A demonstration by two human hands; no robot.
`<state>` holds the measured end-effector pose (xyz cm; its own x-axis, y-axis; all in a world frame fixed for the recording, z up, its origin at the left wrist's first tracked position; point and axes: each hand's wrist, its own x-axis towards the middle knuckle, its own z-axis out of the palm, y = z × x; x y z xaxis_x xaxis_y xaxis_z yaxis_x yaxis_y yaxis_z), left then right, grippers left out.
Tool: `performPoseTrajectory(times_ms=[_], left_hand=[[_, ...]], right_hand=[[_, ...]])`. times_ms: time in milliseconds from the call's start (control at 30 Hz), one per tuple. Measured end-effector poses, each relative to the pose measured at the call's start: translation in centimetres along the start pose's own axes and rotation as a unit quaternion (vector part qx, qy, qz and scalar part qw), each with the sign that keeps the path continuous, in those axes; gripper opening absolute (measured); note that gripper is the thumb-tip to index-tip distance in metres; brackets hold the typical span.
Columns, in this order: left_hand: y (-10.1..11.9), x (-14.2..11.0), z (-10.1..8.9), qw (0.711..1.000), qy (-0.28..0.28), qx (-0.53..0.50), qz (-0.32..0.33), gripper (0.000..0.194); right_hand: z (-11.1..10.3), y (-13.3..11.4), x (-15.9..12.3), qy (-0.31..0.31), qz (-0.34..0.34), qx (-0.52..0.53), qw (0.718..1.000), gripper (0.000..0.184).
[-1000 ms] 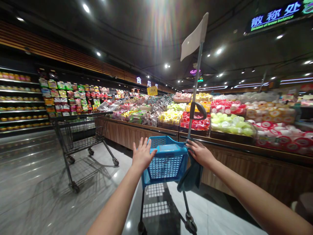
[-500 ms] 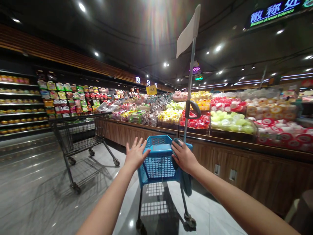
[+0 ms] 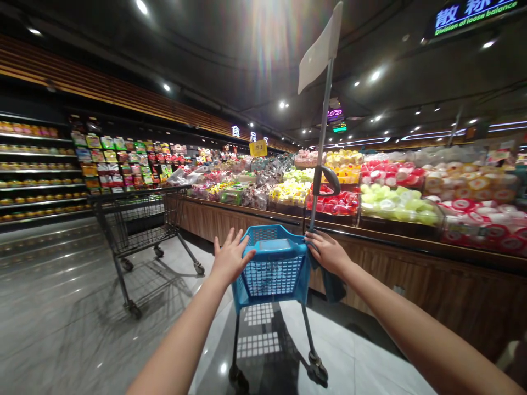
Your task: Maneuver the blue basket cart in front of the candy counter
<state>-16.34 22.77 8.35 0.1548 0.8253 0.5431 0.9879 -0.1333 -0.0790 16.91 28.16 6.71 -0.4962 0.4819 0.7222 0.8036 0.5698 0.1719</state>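
A small blue plastic shopping cart stands on the shiny floor right in front of me. My left hand rests against its left rim with the fingers spread out. My right hand presses a dark blue cloth against the cart's right rim, at the foot of a thin metal pole. The cloth hangs down below the hand. The pole rises from the cart and carries a white flag at its top and a black loop handle halfway up.
A dark metal shopping cart stands at the left on the grey floor. A long wooden counter with bins of wrapped sweets runs along the right. Shelves of packaged goods line the back left wall.
My right hand slid with the cloth from the cart's top bar back out to the right rim by the pole. The left hand stayed on the left rim. The view shifted slightly.
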Motion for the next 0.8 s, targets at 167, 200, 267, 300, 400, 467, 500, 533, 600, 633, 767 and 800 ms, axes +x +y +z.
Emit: performPoseTrajectory(times_ms=[167,200,267,300,400,467,500,533,600,633,767,800], left_hand=[[-0.8,-0.1,0.1,1.0,0.007,0.006,-0.008,0.061],[-1.0,-0.1,0.1,1.0,0.006,0.008,-0.01,0.061],[-1.4,-0.3,0.1,1.0,0.004,0.01,-0.013,0.061],[-1.7,-0.3,0.0,1.0,0.002,0.009,-0.014,0.061],[-2.7,-0.6,0.0,1.0,-0.004,0.006,-0.022,0.061],[-3.4,-0.7,-0.1,0.999,-0.009,0.007,-0.034,0.061],[-3.6,-0.7,-0.3,0.999,-0.012,0.007,-0.043,0.061],[-3.7,-0.8,-0.4,0.998,-0.016,0.008,-0.053,0.061],[-3.1,-0.8,-0.9,0.998,-0.019,0.006,-0.062,0.062],[-2.5,-0.8,-1.1,0.998,-0.018,0.003,-0.056,0.063],[0.8,-0.8,-1.6,0.999,0.01,-0.02,0.048,0.062],[1.5,-0.9,-1.6,0.998,0.014,-0.026,0.059,0.06]], right_hand=[[-0.5,-2.5,0.5,-0.007,0.034,0.016,0.999,0.031],[-0.7,-2.8,0.4,-0.006,0.038,0.017,0.999,0.031],[-1.1,-3.5,0.1,-0.006,0.045,0.014,0.999,0.031],[-1.3,-3.8,-0.1,-0.005,0.046,0.013,0.999,0.032],[-2.0,-4.7,-0.8,-0.002,0.036,0.013,0.999,0.032],[-2.4,-5.5,-1.2,0.01,0.021,0.01,1.0,0.032],[-2.5,-6.1,-1.4,0.018,0.01,0.007,1.0,0.033],[-2.7,-6.7,-1.5,0.026,-0.003,0.003,1.0,0.034],[-2.8,-8.1,-1.7,0.038,-0.027,-0.004,0.999,0.037],[-2.9,-8.8,-1.7,0.041,-0.034,-0.007,0.999,0.038],[-3.0,-10.8,-1.9,0.045,-0.042,-0.016,0.998,0.043],[-3.0,-11.1,-1.9,0.046,-0.042,-0.018,0.998,0.043]])
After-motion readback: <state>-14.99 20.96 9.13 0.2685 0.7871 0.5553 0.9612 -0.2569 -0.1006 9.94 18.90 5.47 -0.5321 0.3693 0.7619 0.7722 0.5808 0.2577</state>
